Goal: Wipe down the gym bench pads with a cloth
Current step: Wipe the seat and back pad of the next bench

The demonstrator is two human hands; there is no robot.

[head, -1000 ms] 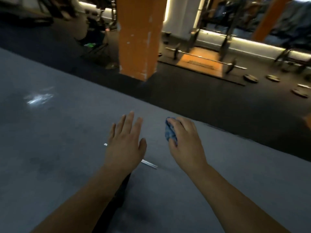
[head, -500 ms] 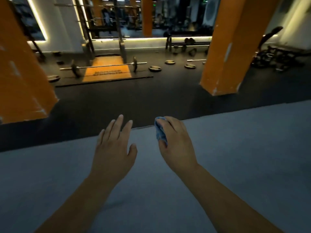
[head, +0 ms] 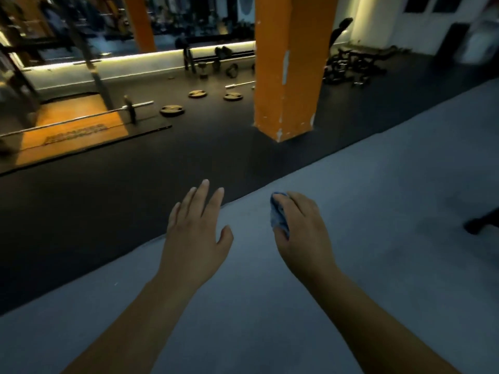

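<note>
The blue cloth [head: 279, 215] sits bunched in the right hand [head: 303, 233], fingers curled round it, over the grey pad [head: 378, 225] near its far edge. The left hand [head: 194, 236] is spread flat, fingertips past that edge above dark floor [head: 108, 206]. The edge now climbs toward 2 o'clock, nearly level before; an orange pillar [head: 286, 76] stands at 12 o'clock.

A pale grey mat [head: 378, 211] meets the dark floor [head: 121, 201]. Three weight plates [head: 172, 110] lie there (flat, apart), near an orange platform [head: 75, 132] bearing a barbell [head: 81, 118].
</note>
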